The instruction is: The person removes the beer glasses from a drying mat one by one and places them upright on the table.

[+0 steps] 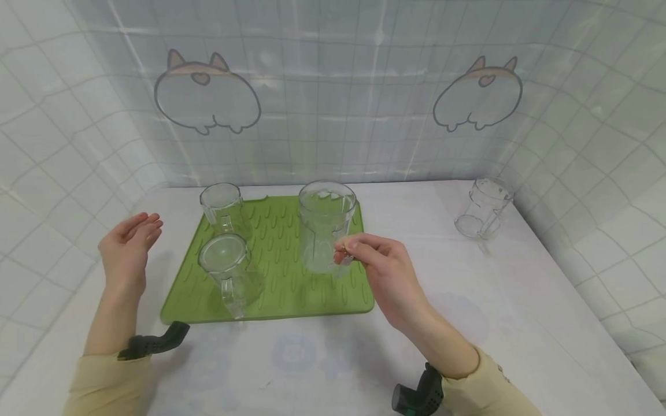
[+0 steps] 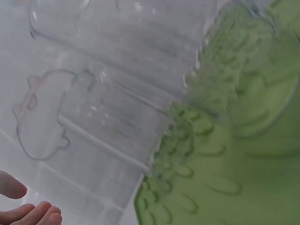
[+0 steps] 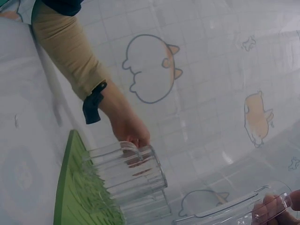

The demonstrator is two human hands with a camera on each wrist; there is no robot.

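My right hand pinches the handle of a clear glass mug, which is upright over the right part of a green ridged mat. In the right wrist view this held mug shows at the lower edge. Two more clear mugs stand on the mat's left side: a back mug and a front mug, its handle toward me. My left hand is raised left of the mat, holding nothing, fingers loosely bent. Fingertips of this left hand show in the left wrist view.
Another clear mug stands on the white tabletop at the back right. A pale tiled-pattern sheet with cartoon animals rises behind the table and along both sides.
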